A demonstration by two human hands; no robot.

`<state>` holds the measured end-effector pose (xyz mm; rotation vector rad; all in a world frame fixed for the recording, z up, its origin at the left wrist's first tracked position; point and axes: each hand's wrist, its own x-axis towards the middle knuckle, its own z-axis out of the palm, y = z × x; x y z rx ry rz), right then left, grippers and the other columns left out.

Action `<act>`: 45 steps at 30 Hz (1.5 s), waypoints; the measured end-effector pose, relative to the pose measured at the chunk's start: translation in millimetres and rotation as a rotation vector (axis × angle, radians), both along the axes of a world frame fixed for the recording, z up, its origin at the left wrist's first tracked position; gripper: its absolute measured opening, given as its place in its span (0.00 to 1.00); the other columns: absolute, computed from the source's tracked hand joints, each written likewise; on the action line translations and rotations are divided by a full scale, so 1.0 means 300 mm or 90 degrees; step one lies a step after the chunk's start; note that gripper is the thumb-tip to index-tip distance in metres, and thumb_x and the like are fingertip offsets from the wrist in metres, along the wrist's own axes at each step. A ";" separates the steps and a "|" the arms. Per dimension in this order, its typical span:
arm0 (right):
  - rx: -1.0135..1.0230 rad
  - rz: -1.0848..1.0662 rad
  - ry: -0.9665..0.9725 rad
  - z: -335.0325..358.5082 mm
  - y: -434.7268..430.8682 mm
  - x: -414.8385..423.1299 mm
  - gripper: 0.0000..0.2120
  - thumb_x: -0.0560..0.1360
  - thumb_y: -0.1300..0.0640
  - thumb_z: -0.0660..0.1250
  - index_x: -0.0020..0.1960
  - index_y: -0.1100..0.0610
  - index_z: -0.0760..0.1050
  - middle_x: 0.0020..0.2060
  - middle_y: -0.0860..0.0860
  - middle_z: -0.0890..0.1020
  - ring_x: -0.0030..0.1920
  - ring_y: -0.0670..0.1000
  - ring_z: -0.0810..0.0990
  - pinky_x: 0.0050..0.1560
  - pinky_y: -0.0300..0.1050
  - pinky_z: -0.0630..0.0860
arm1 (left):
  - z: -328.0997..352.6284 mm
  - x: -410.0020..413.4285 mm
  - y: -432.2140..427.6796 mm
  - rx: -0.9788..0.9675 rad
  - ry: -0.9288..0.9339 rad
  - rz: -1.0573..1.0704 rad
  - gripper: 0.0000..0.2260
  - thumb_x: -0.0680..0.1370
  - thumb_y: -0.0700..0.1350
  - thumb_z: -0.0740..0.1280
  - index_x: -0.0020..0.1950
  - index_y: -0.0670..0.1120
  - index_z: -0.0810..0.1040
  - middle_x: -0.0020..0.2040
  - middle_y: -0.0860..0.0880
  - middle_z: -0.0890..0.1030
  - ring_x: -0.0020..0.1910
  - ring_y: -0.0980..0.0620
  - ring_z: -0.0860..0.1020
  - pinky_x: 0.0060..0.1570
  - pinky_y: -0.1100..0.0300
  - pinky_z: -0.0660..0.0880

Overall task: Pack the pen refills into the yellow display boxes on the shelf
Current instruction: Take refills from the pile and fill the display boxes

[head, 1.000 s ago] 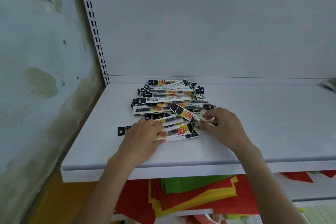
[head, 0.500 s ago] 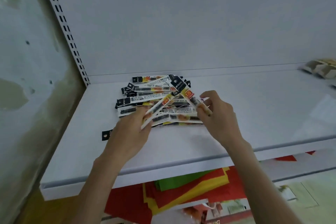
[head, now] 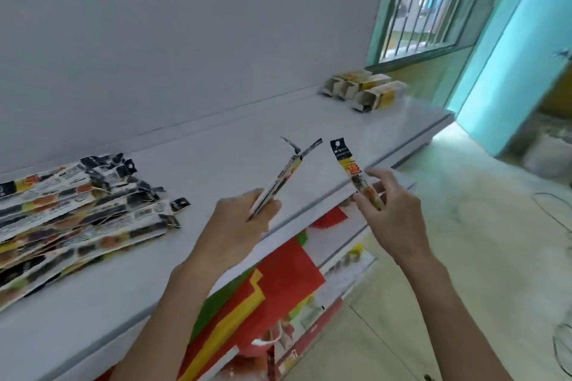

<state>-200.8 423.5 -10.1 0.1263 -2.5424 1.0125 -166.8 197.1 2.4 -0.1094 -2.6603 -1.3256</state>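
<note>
A pile of pen refill packets [head: 71, 210] lies on the white shelf [head: 235, 148] at the left. My left hand [head: 244, 219] is shut on a few refill packets [head: 284, 176], held edge-on and tilted up to the right above the shelf's front edge. My right hand [head: 390, 210] pinches one refill packet [head: 349, 164] upright, its black header on top. Three yellow display boxes [head: 365, 90] lie on their sides at the far right end of the shelf, open ends facing left, well beyond both hands.
A white back panel [head: 185, 40] rises behind the shelf. Below the shelf lie red, yellow and green paper goods [head: 266, 294]. A barred window [head: 433, 3] and a turquoise door [head: 513, 49] stand at the right, with pale floor [head: 479, 241] below.
Both hands lifted packets off the pile and moved right with them. The view swung right, so the pile now sits at the left and the yellow boxes have come into view.
</note>
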 end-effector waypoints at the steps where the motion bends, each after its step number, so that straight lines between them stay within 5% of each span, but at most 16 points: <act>1: -0.008 -0.030 -0.010 0.001 0.080 0.001 0.16 0.74 0.54 0.68 0.60 0.52 0.72 0.41 0.48 0.77 0.42 0.52 0.78 0.44 0.46 0.75 | -0.006 -0.026 0.071 0.001 -0.008 -0.027 0.13 0.79 0.49 0.62 0.43 0.40 0.77 0.31 0.47 0.76 0.24 0.60 0.70 0.27 0.68 0.66; 6: 0.003 -0.148 -0.028 -0.011 0.431 0.007 0.17 0.73 0.53 0.68 0.61 0.52 0.74 0.47 0.52 0.82 0.47 0.55 0.80 0.47 0.47 0.76 | -0.043 -0.144 0.402 -0.039 0.001 -0.152 0.10 0.80 0.47 0.60 0.40 0.54 0.74 0.33 0.51 0.78 0.31 0.55 0.74 0.32 0.62 0.70; 10: 0.007 -0.212 -0.056 -0.037 0.652 0.014 0.15 0.73 0.53 0.68 0.59 0.53 0.76 0.47 0.51 0.82 0.46 0.54 0.79 0.45 0.47 0.76 | -0.080 -0.226 0.633 -0.050 -0.017 -0.223 0.11 0.80 0.47 0.59 0.43 0.44 0.76 0.34 0.47 0.77 0.28 0.57 0.69 0.31 0.67 0.66; 14: 0.009 -0.247 -0.087 -0.065 0.807 -0.008 0.12 0.73 0.55 0.67 0.56 0.52 0.76 0.42 0.48 0.81 0.43 0.50 0.78 0.42 0.46 0.74 | -0.078 -0.314 0.799 -0.059 -0.026 -0.271 0.12 0.80 0.49 0.59 0.44 0.43 0.75 0.38 0.42 0.79 0.32 0.53 0.72 0.31 0.67 0.65; 18: -0.006 -0.277 -0.074 -0.081 0.938 -0.104 0.11 0.72 0.56 0.68 0.54 0.51 0.77 0.41 0.48 0.80 0.41 0.50 0.78 0.42 0.47 0.75 | -0.044 -0.439 0.956 -0.045 0.020 -0.273 0.12 0.80 0.48 0.59 0.44 0.41 0.76 0.35 0.47 0.78 0.31 0.57 0.73 0.31 0.72 0.67; 23: 0.006 -0.269 -0.056 -0.068 1.083 -0.352 0.09 0.71 0.56 0.69 0.52 0.51 0.77 0.43 0.48 0.81 0.42 0.49 0.78 0.44 0.48 0.76 | -0.034 -0.682 1.110 -0.059 0.033 -0.251 0.12 0.80 0.48 0.59 0.42 0.43 0.75 0.36 0.45 0.79 0.32 0.54 0.74 0.30 0.67 0.67; 31: 0.056 -0.140 -0.002 0.045 1.205 -0.881 0.12 0.72 0.58 0.70 0.55 0.54 0.77 0.44 0.47 0.78 0.41 0.47 0.76 0.39 0.29 0.68 | 0.071 -1.134 1.235 -0.065 0.117 -0.095 0.12 0.78 0.46 0.61 0.39 0.39 0.73 0.35 0.41 0.77 0.34 0.47 0.74 0.32 0.57 0.66; 39: 0.040 0.080 0.020 0.070 1.124 -1.337 0.12 0.71 0.58 0.71 0.54 0.54 0.78 0.44 0.46 0.80 0.43 0.46 0.79 0.45 0.36 0.73 | 0.108 -1.330 1.109 -0.085 0.107 0.200 0.09 0.76 0.45 0.64 0.38 0.43 0.75 0.32 0.44 0.75 0.29 0.53 0.70 0.27 0.66 0.62; 45: 0.031 0.340 0.023 0.125 0.954 -1.599 0.14 0.72 0.56 0.70 0.57 0.56 0.77 0.46 0.48 0.82 0.45 0.46 0.79 0.47 0.43 0.79 | 0.072 -1.343 1.020 -0.027 0.035 0.469 0.07 0.75 0.44 0.65 0.39 0.42 0.76 0.29 0.47 0.74 0.28 0.52 0.69 0.26 0.64 0.64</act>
